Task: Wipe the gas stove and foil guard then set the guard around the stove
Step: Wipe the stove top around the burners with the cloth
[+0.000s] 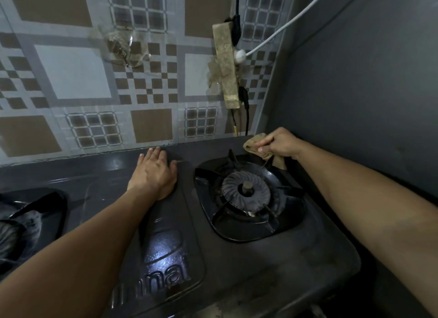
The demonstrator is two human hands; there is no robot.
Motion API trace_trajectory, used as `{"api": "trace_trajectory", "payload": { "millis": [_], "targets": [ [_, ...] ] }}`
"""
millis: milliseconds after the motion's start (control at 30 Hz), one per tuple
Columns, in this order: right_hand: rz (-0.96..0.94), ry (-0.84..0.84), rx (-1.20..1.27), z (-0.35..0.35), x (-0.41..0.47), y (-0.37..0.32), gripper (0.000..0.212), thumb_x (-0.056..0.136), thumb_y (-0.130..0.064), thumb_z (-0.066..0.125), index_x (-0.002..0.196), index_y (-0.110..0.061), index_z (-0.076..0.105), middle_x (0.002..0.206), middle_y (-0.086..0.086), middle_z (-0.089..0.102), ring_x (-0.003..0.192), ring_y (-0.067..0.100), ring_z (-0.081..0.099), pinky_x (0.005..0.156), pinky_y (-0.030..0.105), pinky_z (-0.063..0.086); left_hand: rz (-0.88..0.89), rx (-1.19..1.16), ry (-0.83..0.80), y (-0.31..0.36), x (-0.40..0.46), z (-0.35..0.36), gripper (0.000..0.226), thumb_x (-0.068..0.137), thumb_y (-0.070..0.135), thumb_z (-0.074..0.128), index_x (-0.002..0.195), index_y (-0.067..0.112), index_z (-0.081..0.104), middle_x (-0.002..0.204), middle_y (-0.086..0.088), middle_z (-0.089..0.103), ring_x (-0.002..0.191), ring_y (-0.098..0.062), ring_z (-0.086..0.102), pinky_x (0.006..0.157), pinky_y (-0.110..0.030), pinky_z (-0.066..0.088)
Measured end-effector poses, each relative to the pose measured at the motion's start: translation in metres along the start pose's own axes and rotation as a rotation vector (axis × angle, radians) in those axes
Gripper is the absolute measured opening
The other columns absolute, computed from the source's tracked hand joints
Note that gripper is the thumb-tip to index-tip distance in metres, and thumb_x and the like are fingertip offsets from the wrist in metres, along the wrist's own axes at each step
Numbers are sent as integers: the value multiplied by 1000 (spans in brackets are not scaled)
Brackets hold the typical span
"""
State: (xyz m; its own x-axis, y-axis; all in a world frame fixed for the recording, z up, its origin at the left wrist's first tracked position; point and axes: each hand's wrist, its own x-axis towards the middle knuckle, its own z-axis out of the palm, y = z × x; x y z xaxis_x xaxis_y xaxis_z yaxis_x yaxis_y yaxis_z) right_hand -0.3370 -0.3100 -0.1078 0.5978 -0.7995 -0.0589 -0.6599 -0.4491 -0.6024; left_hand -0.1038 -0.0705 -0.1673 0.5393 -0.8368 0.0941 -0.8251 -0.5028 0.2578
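Note:
A dark grey two-burner gas stove (pixel 227 253) fills the lower view. Its right burner (pixel 246 194) sits inside a black pan support; the left burner (pixel 28 223) is cut off at the left edge. My left hand (pixel 154 173) lies flat, fingers spread, on the stove top between the burners near the back edge. My right hand (pixel 278 143) is closed on a crumpled tan cloth (pixel 254 146) at the stove's back right corner, just behind the right burner. No foil guard shows in this view.
A patterned tiled wall (pixel 94 80) rises right behind the stove. A grimy power strip (pixel 227 64) with black and white cables hangs on it above the right burner. A plain grey wall (pixel 367 92) closes in the right side.

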Motion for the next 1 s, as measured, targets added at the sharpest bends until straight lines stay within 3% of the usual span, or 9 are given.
{"api": "trace_trajectory", "payload": {
  "millis": [133,333,500,700,867,1000],
  "targets": [
    [47,93,-17,6,-5,4,24,80,-10,77,104,-10,75,115,5,70,116,15,57,96,16,36,3,5,11,-1,-1,0,57,102,40,26,145,3,35,157,-13,27,148,-26,17,122,-41,9],
    [122,138,-168,-3,-19,3,20,84,-16,73,104,-16,75,119,2,68,116,17,58,105,24,40,7,1,18,-1,-1,0,57,102,40,27,144,3,37,155,-14,31,146,-27,20,121,-42,11],
    [203,132,-180,-8,-51,6,20,81,-15,76,101,-15,76,108,1,71,107,16,62,97,21,43,-2,3,22,0,1,0,57,101,42,28,139,2,41,150,-17,38,142,-31,28,120,-45,16],
    [206,208,-158,-3,-108,17,22,85,-11,72,106,-11,74,110,4,71,105,17,63,91,18,42,17,25,61,-1,0,1,52,100,41,28,121,0,54,137,-22,49,134,-37,36,114,-52,23],
    [238,183,-144,-9,-166,36,16,87,-10,68,101,-13,75,109,5,70,102,16,63,86,18,42,36,238,111,14,-22,-19,52,102,36,23,138,5,43,151,-16,35,144,-35,23,114,-58,19],
    [243,239,-192,3,-192,43,23,92,-11,59,110,-18,73,119,4,67,107,20,61,93,21,43,117,290,130,39,-44,-28,49,102,28,29,145,5,34,156,-16,25,145,-36,19,116,-58,16]
  ]
}}
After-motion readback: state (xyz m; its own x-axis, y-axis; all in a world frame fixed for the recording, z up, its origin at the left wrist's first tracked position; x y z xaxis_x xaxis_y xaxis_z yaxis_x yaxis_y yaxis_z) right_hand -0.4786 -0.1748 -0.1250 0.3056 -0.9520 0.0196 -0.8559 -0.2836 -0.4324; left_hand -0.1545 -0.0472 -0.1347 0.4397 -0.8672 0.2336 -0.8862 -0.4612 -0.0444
